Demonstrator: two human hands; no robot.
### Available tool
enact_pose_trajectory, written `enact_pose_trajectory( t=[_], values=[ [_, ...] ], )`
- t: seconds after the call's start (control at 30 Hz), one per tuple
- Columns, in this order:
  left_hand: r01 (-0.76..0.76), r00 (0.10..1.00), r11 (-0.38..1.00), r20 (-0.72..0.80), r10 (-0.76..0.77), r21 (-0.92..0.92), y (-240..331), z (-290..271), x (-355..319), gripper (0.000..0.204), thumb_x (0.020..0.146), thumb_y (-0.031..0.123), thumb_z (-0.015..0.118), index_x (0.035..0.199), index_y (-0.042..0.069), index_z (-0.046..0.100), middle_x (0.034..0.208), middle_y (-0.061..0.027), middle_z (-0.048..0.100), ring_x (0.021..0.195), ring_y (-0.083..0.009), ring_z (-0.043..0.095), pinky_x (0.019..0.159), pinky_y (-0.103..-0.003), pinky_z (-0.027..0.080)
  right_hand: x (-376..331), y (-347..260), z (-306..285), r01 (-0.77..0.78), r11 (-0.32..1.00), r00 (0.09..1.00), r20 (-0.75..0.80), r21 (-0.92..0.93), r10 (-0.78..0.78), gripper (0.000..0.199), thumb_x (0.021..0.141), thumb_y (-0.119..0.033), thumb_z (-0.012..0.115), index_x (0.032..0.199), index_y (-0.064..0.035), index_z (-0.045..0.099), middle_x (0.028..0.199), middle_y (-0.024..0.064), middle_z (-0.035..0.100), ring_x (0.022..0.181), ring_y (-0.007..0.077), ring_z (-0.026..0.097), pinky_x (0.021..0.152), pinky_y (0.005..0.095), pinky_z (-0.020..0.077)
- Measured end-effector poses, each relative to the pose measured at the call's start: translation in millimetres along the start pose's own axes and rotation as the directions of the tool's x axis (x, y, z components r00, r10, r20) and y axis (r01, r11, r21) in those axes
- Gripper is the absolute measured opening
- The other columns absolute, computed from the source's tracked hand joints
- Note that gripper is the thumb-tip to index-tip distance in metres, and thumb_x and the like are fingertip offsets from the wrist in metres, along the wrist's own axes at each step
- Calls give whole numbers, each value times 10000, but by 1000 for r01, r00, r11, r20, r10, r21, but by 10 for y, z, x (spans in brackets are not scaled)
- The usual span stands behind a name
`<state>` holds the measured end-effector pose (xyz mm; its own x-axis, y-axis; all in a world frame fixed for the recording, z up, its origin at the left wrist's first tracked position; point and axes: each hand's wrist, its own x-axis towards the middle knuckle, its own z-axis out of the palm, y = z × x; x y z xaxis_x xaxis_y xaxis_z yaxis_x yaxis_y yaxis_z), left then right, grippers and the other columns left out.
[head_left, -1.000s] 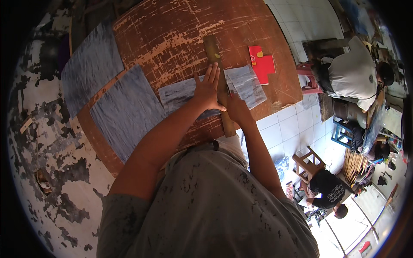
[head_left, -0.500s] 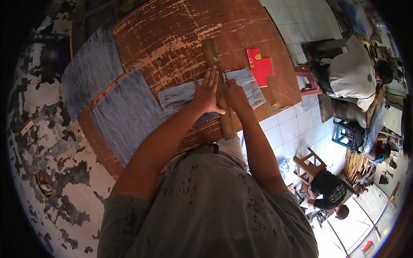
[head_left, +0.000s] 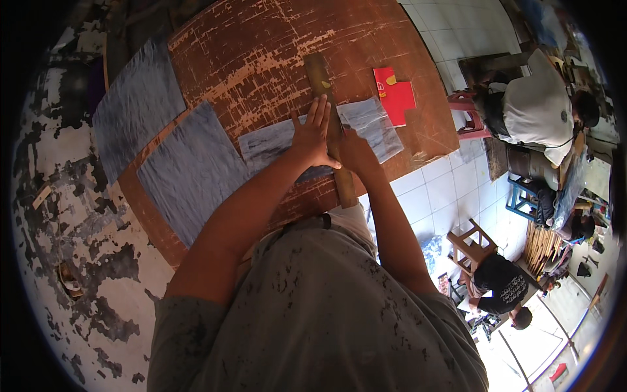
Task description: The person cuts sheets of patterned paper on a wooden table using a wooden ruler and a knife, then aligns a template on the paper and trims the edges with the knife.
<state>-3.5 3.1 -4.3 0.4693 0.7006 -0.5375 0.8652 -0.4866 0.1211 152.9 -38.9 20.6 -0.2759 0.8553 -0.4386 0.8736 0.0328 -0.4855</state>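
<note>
A long brownish straightedge lies across a grey marbled sheet on the worn brown board. My left hand rests flat with fingers spread, pressing on the straightedge and the sheet to its left. Against the straightedge's right side, my right hand is closed around a thin dark tool; only its tip shows near the fingers, so its kind is unclear. The sheet's right end looks glossy and extends past my right hand.
Two larger grey marbled sheets lie to the left on the brown board. A red cut card is at the right. Beyond the board's right edge are a tiled floor, a wooden stool and several seated people.
My right hand has slid a little toward my body along the straightedge. My left hand keeps its place on it. The whole view has shifted slightly.
</note>
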Motion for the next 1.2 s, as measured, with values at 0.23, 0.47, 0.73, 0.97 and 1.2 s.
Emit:
enact_pose_trajectory(
  t=[0.23, 0.47, 0.73, 0.97, 1.2],
  values=[
    [20, 1000, 1000, 17, -21, 5, 26, -12, 6, 1691, 525, 886, 822, 1689, -3, -23, 1771, -171, -144, 1651, -309, -74, 1196, -802, 159, -587, 190, 479, -385, 878, 923, 109, 283, 369, 344, 982, -135, 549, 1231, 102, 564, 1182, 403, 630, 959, 554, 695, 848, 575, 582],
    [18, 1000, 1000, 20, -18, 1, -10, 18, 0, 1696, 521, 890, 822, 1687, -8, -20, 1770, -174, -145, 1651, -314, -67, 1196, -798, 176, -856, 176, 361, -437, 856, 899, 171, 274, 404, 361, 1057, -192, 446, 1223, 109, 556, 1036, 414, 684, 1043, 578, 667, 879, 626, 538],
    [9, 1000, 1000, 1, -9, -14, 12, 33, 27, 1720, 498, 876, 844, 1682, -27, -18, 1765, -205, -141, 1649, -339, -65, 1185, -810, 171, 71, -32, 57, -227, 893, 928, -192, 389, 320, 307, 1040, -180, 515, 1189, 83, 566, 996, 409, 685, 993, 567, 681, 836, 607, 551],
    [-8, 1000, 1000, -27, 7, -30, 9, 62, 42, 1722, 483, 867, 851, 1679, -40, 8, 1765, -219, -119, 1650, -348, -65, 1176, -818, 164, 419, 117, 187, -72, 997, 997, 6, -37, 72, 522, 907, -235, 691, 1263, 132, 586, 1116, 354, 596, 1006, 528, 711, 844, 547, 622],
    [0, 1000, 1000, -5, 0, -4, 10, 29, 32, 1715, 505, 887, 830, 1679, -40, -11, 1763, -221, -137, 1648, -353, -86, 1179, -812, 160, 312, 56, 127, -102, 993, 994, -31, 64, 104, 432, 928, -218, 668, 1249, 65, 611, 1154, 358, 604, 984, 534, 704, 846, 561, 612]
  ],
)
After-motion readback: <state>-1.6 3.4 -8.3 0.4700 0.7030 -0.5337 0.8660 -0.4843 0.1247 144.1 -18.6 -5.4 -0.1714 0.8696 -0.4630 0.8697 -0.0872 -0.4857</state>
